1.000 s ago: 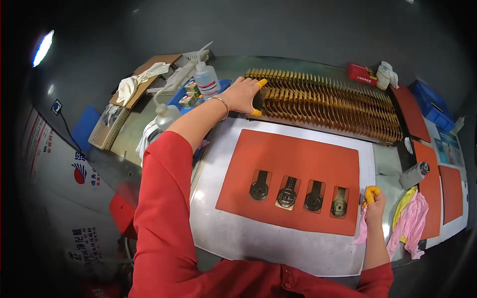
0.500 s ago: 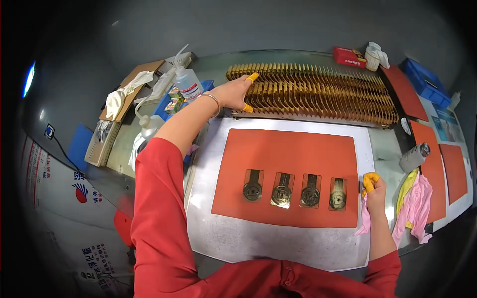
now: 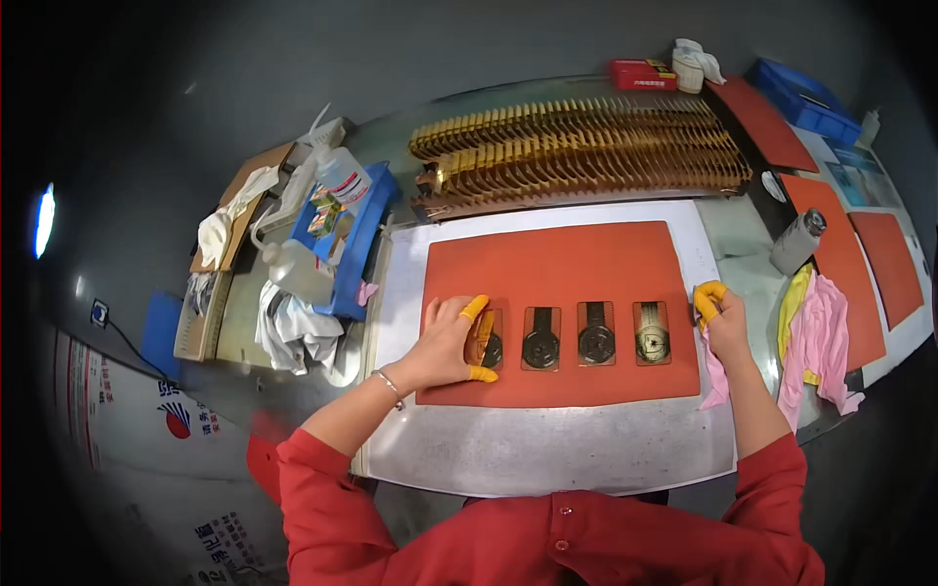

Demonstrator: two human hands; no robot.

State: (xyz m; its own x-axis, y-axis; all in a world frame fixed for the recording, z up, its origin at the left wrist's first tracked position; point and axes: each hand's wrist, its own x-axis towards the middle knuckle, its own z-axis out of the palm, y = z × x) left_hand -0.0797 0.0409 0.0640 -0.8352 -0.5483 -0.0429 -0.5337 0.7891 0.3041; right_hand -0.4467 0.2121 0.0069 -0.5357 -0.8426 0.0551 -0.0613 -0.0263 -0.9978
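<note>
Plates (image 3: pixel 541 339), four of them, lie in a row on the red mat (image 3: pixel 547 264). Half a second ago the left hand (image 3: pixel 454 339) was at the rack's left end; now it is down at the leftmost plate, thumb and forefinger spread to its near and far edges. Whether it grips the plate I cannot tell. As before, the right hand (image 3: pixel 721 322) is curled around a pink rag (image 3: pixel 715 381) by the mat's right edge.

Beneath the mat is a white sheet (image 3: pixel 586 444) on a greenish table (image 3: pixel 718 234). Behind stands the brown rack (image 3: pixel 586 166); at left, a blue tray (image 3: pixel 354 278) and squeeze bottles (image 3: pixel 296 273); at right, a grey bottle (image 3: pixel 798 244) and pink and yellow cloths (image 3: pixel 826 337). Dark grey walls (image 3: pixel 469 49) surround the table, with a bright lamp (image 3: pixel 44 221) at far left.
</note>
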